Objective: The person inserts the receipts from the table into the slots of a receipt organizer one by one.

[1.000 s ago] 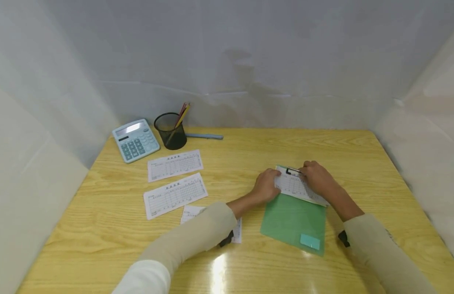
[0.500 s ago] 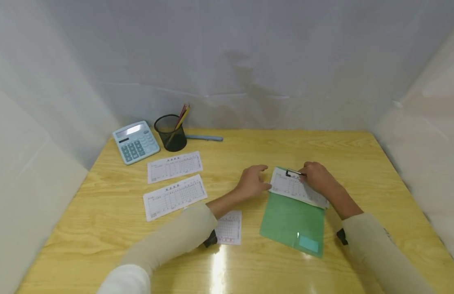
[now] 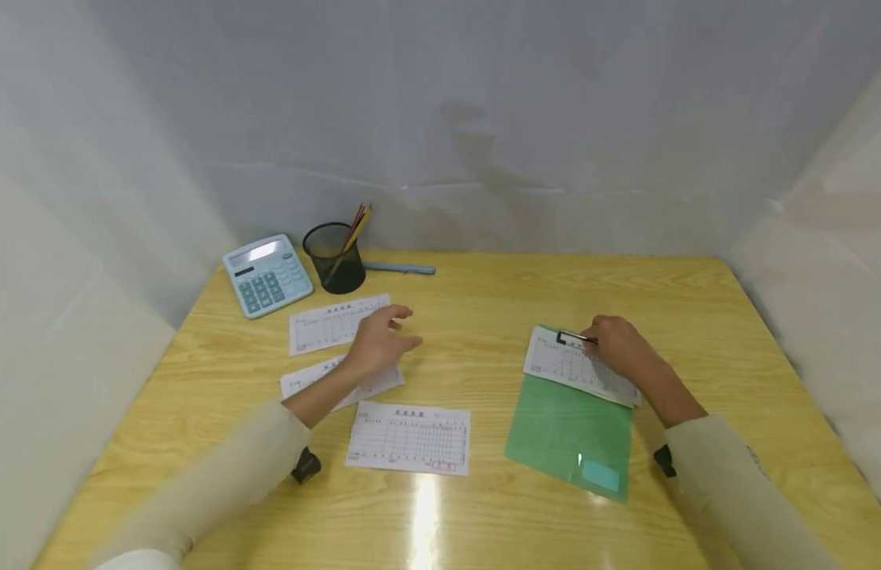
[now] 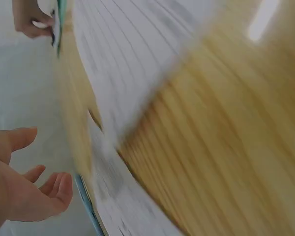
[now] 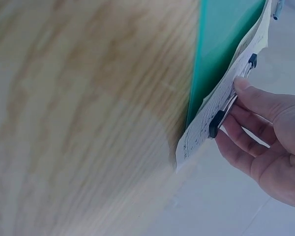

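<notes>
My right hand (image 3: 620, 348) pinches the metal clip (image 5: 217, 124) at the top of a green translucent clipboard (image 3: 568, 431), thumb in front and fingers behind. Printed form slips (image 3: 564, 362) lie under that clip; a pale blue label (image 3: 600, 476) marks the board's lower corner. Off to the left, my left hand (image 3: 377, 340) hovers over loose slips with its fingers apart and nothing in them. It partly covers the upper slip (image 3: 315, 328) and the middle slip (image 3: 305, 384). The nearest slip (image 3: 408, 439) lies fully in view, with a small red stamp at its corner.
At the back left stand a light blue calculator (image 3: 267, 277) and a black mesh pen cup (image 3: 340, 273) holding pencils. A blue pen (image 3: 400, 268) lies beside the cup. Pale sheeting (image 3: 440, 158) rises behind the wooden table (image 3: 497, 522).
My left hand has let go of the slips on the clipboard and moved left over the loose slips, uncovering the nearest one. The right hand keeps its grip on the clip.
</notes>
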The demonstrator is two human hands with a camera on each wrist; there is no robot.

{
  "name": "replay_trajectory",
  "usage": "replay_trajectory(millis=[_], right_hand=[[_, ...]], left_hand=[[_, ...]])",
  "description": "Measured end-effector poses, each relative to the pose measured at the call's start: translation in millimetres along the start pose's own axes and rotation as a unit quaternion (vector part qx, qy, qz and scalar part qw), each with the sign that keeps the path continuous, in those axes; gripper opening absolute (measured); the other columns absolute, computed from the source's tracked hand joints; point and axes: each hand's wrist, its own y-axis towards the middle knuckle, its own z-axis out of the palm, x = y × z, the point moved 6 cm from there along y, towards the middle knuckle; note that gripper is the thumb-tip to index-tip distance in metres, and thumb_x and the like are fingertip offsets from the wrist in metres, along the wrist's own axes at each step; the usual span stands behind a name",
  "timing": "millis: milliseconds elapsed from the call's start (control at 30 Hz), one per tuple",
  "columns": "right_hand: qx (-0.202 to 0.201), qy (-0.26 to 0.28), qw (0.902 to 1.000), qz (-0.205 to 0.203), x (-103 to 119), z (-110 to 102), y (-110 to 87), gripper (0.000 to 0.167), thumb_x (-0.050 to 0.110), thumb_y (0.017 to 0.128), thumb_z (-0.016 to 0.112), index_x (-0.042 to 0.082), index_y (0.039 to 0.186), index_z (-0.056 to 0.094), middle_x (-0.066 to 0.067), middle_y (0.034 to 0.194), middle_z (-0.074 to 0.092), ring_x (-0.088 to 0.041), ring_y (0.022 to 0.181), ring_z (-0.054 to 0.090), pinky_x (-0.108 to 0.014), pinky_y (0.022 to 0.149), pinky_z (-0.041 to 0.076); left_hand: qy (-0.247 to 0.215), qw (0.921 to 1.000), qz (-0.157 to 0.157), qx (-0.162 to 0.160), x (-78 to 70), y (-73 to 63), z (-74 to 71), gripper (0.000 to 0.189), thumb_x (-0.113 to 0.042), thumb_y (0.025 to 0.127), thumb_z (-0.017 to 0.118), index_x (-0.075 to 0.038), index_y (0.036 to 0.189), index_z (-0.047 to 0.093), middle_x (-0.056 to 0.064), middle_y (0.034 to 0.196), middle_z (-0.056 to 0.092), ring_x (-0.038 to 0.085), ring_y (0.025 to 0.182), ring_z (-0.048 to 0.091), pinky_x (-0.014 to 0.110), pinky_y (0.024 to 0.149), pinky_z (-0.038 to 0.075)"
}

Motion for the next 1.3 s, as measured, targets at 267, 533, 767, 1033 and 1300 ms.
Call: replay_trajectory(millis=[267,533,767,1033,1300], right_hand=[[0.000,-0.001,1.0000,-0.002,1.9,-0.5,0.9,0.023,0.008,0.087,0.066,-0.006,0.104,0.069,-0.014,0.087,0.064,-0.025,0.077,0.060,-0.037,0.067,0.050],[0.003,0.000,1.0000,-0.004,2.5,-0.7,0.3,0.023,0.009,0.087,0.066,-0.007,0.104,0.069,-0.013,0.086,0.063,-0.023,0.076,0.059,-0.036,0.066,0.049],[0.007,-0.001,1.0000,0.002,1.3,-1.7,-0.2,0.024,0.009,0.087,0.065,-0.006,0.105,0.069,-0.013,0.087,0.063,-0.024,0.078,0.060,-0.037,0.067,0.049],[0.005,-0.001,1.0000,0.000,2.2,0.3,-1.6,0.022,0.008,0.086,0.066,-0.006,0.103,0.070,-0.013,0.086,0.063,-0.023,0.076,0.059,-0.036,0.066,0.048],[0.007,-0.009,0.9999,0.002,-1.3,-0.2,-1.6,0.023,0.008,0.086,0.066,-0.007,0.104,0.069,-0.014,0.088,0.064,-0.025,0.078,0.060,-0.039,0.069,0.050]], left_hand=[[0.102,0.9903,-0.025,-0.091,53.2,-0.5,-65.2,0.047,-0.020,0.086,0.066,0.005,0.124,0.055,0.027,0.127,0.053,0.041,0.112,0.052,0.051,0.094,0.043],[0.133,0.9809,-0.067,-0.125,96.3,-7.2,-99.1,0.051,-0.017,0.084,0.065,0.011,0.124,0.052,0.033,0.127,0.049,0.047,0.119,0.044,0.057,0.100,0.037],[0.152,0.9750,-0.126,-0.101,111.4,-10.5,-104.9,0.056,-0.021,0.080,0.067,0.009,0.124,0.051,0.033,0.123,0.048,0.047,0.115,0.041,0.057,0.100,0.034],[0.156,0.9707,-0.177,-0.048,114.6,-10.1,-101.7,0.051,-0.019,0.081,0.069,0.007,0.121,0.051,0.031,0.124,0.047,0.046,0.113,0.041,0.055,0.099,0.034],[0.135,0.9697,-0.197,-0.050,119.8,-6.5,-97.8,0.047,-0.017,0.081,0.071,0.005,0.118,0.052,0.028,0.120,0.050,0.038,0.102,0.049,0.045,0.087,0.043]])
